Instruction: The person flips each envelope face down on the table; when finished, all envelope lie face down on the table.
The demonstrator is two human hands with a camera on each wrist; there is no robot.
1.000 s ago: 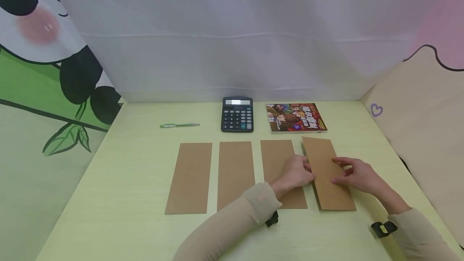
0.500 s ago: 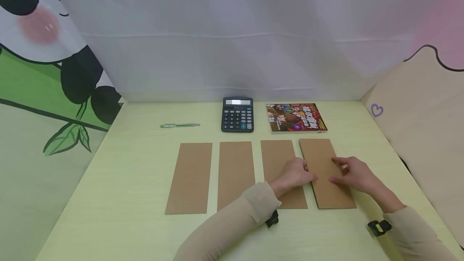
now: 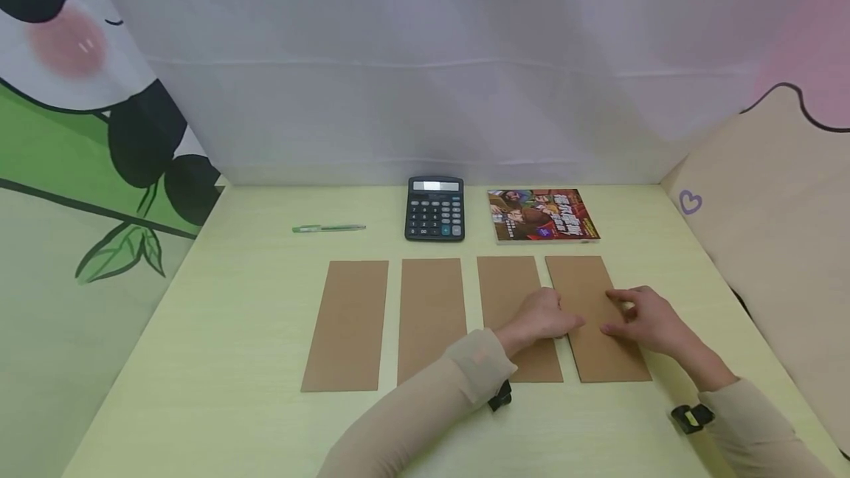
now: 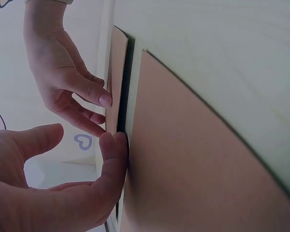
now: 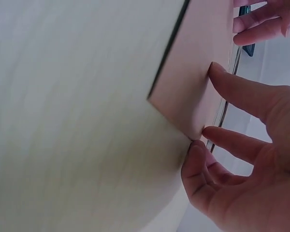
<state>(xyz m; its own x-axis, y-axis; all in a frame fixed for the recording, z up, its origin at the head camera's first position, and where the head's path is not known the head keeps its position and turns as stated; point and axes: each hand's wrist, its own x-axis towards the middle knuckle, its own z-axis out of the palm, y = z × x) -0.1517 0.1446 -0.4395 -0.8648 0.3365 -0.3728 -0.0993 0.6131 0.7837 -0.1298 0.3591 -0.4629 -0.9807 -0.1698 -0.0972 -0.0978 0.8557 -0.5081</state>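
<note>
Flat on the table lies a brown cardboard rectangle (image 3: 584, 282), the rightmost in a row of several. My left hand (image 3: 541, 316) reaches across the neighbouring brown rectangle (image 3: 508, 275) to its left edge. In the left wrist view, bent fingertips touch that edge while the thumb stays apart; a dark gap shows beneath the edge. My right hand (image 3: 654, 323) is at the right side, its thumb (image 5: 220, 75) and forefinger (image 5: 227, 140) spread and touching the cardboard. Another right finger is bent near the corner in the right wrist view. Neither hand visibly pinches anything.
Two more brown rectangles lie to the left, one on the far left (image 3: 348, 323) and one in the middle (image 3: 432, 308). Behind the row are a green pen (image 3: 328, 228), a black calculator (image 3: 434, 209) and a colourful book (image 3: 541, 215). A white curtain (image 3: 432, 116) hangs behind the table.
The rightmost cardboard, raised along its left side a second ago, has come down flat and shifted slightly left. My left hand has lowered with it, and my right hand has moved slightly left.
</note>
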